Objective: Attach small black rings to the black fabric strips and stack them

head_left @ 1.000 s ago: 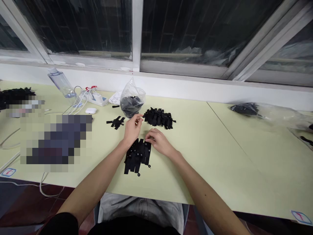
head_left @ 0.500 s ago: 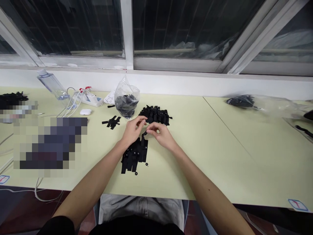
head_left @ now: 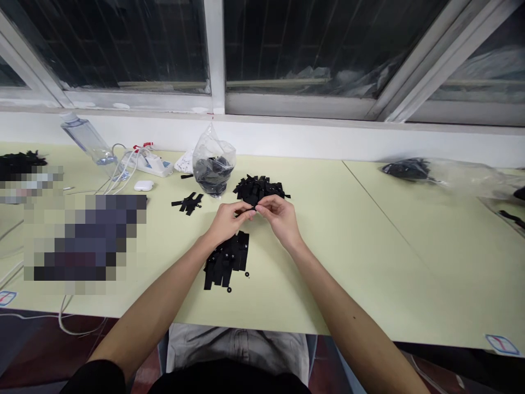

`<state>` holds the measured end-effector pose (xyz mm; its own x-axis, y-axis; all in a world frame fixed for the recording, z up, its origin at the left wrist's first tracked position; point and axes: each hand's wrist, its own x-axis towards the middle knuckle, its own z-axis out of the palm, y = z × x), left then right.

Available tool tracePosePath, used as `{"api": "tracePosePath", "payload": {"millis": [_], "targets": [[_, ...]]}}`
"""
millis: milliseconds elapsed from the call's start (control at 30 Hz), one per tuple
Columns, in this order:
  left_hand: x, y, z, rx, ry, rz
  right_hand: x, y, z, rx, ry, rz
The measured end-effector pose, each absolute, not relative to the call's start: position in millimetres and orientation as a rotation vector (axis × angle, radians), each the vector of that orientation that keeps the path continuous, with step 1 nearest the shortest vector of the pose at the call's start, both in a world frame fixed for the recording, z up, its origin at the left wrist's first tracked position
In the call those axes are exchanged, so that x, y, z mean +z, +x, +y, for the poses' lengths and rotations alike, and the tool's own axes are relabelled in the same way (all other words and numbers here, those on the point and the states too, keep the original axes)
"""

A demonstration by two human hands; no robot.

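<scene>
Several black strips (head_left: 225, 261), roughly fore-and-aft

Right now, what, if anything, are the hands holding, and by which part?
Seemingly a black strip, pinched between the fingertips of the left hand and right hand; the fingers hide which part.

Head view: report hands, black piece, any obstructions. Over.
Left hand and right hand close together, pinching a black piece. Piece mostly hidden from view. Far strip pile close beyond hands, near strip pile this side; nothing seen blocking them.
</scene>
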<state>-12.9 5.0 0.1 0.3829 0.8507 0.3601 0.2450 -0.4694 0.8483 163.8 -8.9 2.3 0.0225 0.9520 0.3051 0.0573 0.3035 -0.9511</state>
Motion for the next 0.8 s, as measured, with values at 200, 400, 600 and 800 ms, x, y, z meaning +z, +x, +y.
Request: {"api": "tracePosePath", "payload": {"millis": [200, 400, 600, 800], "targets": [[2.8, -13.7, 5.8, 1.119, 1.935, 0.936, 3.9, 164.1, -9.5, 0.981, -1.041, -1.219], [-3.8, -12.9, 11.4, 1.253, 1.889, 0.926, 3.0, 164.2, -9.4, 0.971, -1.034, -1.170], [-6.8, -12.5, 13.1, 1.250, 1.731, 0.956, 5.9, 163.4, -11.1, 0.909, -1.045, -1.181], [-8.7, -12.1, 14.0, 1.221, 1.721, 0.922, 6.5, 163.5, -11.1, 0.853, -1.082, -1.207]]}}
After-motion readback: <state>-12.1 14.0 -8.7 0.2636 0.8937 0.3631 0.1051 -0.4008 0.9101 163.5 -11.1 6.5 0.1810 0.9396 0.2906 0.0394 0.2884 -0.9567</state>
